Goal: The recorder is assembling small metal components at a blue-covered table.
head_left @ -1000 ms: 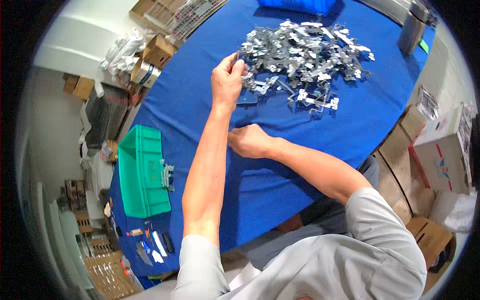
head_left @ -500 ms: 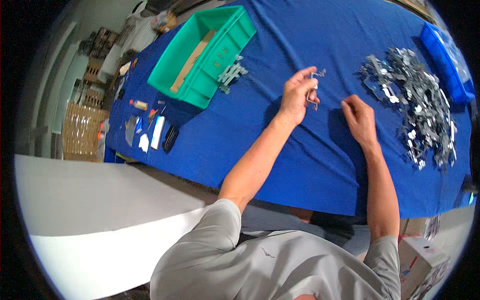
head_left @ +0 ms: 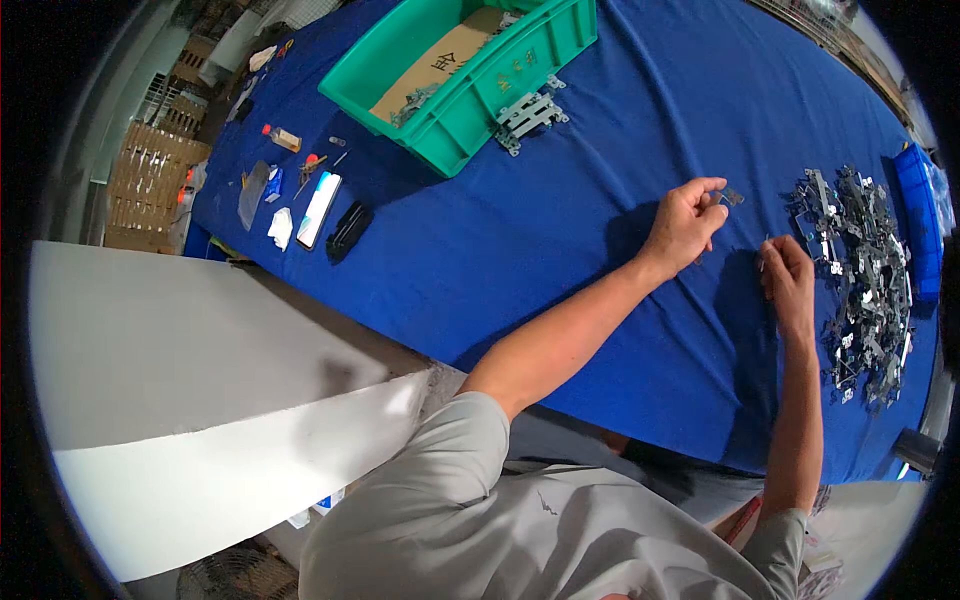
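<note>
Above the surface (head_left: 480, 260), draped in blue cloth, two bare hands are shown right of centre. The left hand (head_left: 685, 228) has its thumb and forefinger clamped on a small metal bracket (head_left: 735, 197), one end of which projects to the right, clear of the cloth; the rest is largely hidden by the hand. The right hand (head_left: 788, 275), nearer and farther right, has curled fingers with the tips drawn close; whether anything lies between them cannot be told. At right, just beside this hand, lies a loose pile of metal brackets (head_left: 870, 290), with a blue bin (head_left: 920, 220) along its right side. Far left of the hands stands a green crate (head_left: 480, 112), containing a cardboard piece (head_left: 440, 65) and further metal parts; a small stack of brackets (head_left: 530, 118) lies against its right side. At left, nearer, are a white phone-like slab (head_left: 318, 210), a black elongated case (head_left: 348, 231) and a red-capped bottle (head_left: 283, 138).
</note>
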`<action>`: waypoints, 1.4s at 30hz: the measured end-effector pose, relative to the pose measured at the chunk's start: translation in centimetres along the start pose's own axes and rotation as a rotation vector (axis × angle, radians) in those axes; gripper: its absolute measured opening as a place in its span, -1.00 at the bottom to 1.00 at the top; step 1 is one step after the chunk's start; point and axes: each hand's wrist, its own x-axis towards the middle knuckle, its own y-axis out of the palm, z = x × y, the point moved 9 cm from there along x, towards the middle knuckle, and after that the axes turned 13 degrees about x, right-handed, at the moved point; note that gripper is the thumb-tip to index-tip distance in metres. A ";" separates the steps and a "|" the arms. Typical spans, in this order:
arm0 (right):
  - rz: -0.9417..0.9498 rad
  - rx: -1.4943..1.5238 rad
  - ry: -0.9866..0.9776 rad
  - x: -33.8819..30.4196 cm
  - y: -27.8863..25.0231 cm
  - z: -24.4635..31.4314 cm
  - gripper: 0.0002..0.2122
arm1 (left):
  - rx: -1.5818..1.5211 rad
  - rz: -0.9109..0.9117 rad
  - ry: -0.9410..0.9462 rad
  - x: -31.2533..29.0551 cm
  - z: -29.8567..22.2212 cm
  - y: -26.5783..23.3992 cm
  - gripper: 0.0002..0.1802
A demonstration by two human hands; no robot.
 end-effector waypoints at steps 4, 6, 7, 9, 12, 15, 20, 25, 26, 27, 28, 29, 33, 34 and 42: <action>-0.048 0.186 -0.164 1.9 -0.7 2.1 -0.81 | 0.017 -0.021 0.008 -0.2 -0.3 0.1 -0.59; -0.079 0.240 -0.193 2.5 -0.3 1.2 -0.81 | 0.012 -0.033 0.028 0.1 -0.3 0.1 -0.60; -0.110 0.295 -0.217 2.6 -0.1 1.1 -0.81 | -0.008 -0.039 0.016 0.3 -0.1 -0.2 -0.61; -0.158 0.317 -0.184 1.8 0.4 0.5 -0.82 | -0.022 -0.050 0.002 0.7 0.0 -0.5 -0.61; -0.165 0.317 -0.224 1.0 -0.2 -0.3 -0.85 | -0.065 -0.061 -0.058 1.1 -0.1 -0.3 -0.61; -0.154 0.292 -0.243 0.5 -0.1 -0.7 -0.85 | -0.078 -0.090 -0.059 1.3 -0.2 -0.7 -0.61; -0.148 0.274 -0.238 -0.2 0.5 -0.6 -0.83 | -0.075 -0.072 0.020 0.5 0.0 -0.4 -0.63; -0.082 0.302 -0.238 -0.2 1.0 0.0 -0.84 | -0.048 0.013 0.097 0.8 -0.4 0.7 -0.71; -0.081 0.295 -0.187 -0.2 1.1 0.0 -0.85 | -0.045 -0.019 0.088 0.9 -0.3 0.4 -0.72; -0.080 0.287 -0.136 -0.1 1.3 -0.3 -0.85 | -0.043 -0.050 0.078 0.9 -0.2 0.0 -0.74; -0.080 0.289 -0.130 -0.1 1.2 -0.3 -0.85 | -0.042 -0.050 0.072 0.9 -0.1 0.1 -0.74; -0.080 0.289 -0.135 -0.1 1.2 -0.3 -0.86 | 0.021 -0.031 0.087 0.8 -0.3 0.3 -0.77; -0.125 0.244 -0.140 -0.5 0.5 -0.7 -0.87 | 0.162 0.056 0.086 1.0 -0.2 1.4 -0.83; -0.096 0.294 -0.120 -0.5 0.2 -1.2 -0.88 | 0.207 0.032 0.129 1.0 -1.0 1.4 -0.83; -0.043 0.264 -0.196 -0.3 1.9 0.3 -0.84 | 0.159 -0.002 -0.084 0.1 0.3 0.1 -0.80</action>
